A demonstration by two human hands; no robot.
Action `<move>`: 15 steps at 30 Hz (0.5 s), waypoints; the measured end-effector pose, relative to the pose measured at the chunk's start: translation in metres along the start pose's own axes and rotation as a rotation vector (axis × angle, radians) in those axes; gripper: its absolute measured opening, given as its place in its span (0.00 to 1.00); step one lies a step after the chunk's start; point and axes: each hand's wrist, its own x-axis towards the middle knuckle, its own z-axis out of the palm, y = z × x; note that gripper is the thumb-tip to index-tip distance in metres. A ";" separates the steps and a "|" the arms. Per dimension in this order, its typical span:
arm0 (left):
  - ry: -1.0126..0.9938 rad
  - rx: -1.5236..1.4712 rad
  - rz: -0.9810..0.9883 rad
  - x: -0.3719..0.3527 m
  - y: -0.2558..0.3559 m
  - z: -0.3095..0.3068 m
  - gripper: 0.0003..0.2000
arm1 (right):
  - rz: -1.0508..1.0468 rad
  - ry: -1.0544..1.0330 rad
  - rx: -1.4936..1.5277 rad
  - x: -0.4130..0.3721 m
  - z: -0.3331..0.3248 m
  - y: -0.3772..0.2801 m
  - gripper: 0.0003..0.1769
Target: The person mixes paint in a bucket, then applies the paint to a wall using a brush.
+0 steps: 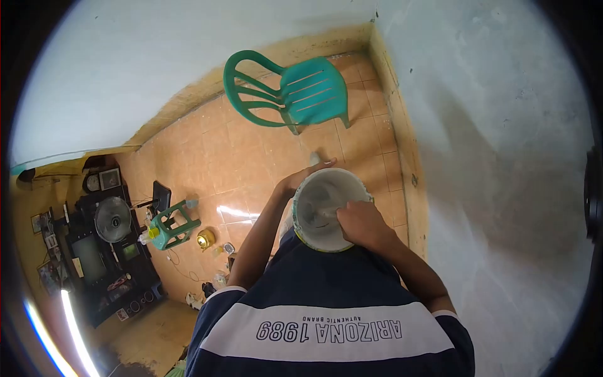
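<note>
A white bucket (300,225) is held close against the front of my dark shirt, its open top facing up. Smears of pale material coat its inner wall. My left hand (304,178) grips the bucket's far left side near the rim. Over the right part of the opening, my right hand (364,223) is closed, with its knuckles toward the inside of the bucket. Something pale extends from this hand into the bucket, but its shape is too unclear to name.
A green plastic chair (314,91) stands ahead on the orange tiled floor (239,151). A green stool (169,232), a gold-coloured pot (205,238) and a fan (113,219) by a dark cabinet (94,264) are at the left. A patchy wall (496,188) rises close on the right.
</note>
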 end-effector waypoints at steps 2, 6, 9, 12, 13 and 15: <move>0.021 0.228 0.151 0.012 0.010 -0.011 0.32 | 0.028 0.038 0.022 0.009 -0.012 0.011 0.06; -0.046 -0.002 -0.005 0.049 0.054 -0.026 0.31 | 0.107 0.175 0.039 0.041 -0.047 0.025 0.05; -0.084 0.166 0.076 0.062 0.094 -0.044 0.32 | 0.271 0.284 -0.044 0.072 -0.062 0.025 0.05; -0.130 0.536 0.290 0.078 0.119 -0.071 0.33 | 0.306 0.173 -0.060 0.092 -0.075 0.030 0.06; -0.133 0.660 0.344 0.083 0.126 -0.080 0.34 | 0.284 0.142 -0.061 0.096 -0.083 0.033 0.06; -0.130 0.577 0.265 0.081 0.156 -0.081 0.35 | 0.270 0.109 -0.062 0.106 -0.100 0.038 0.06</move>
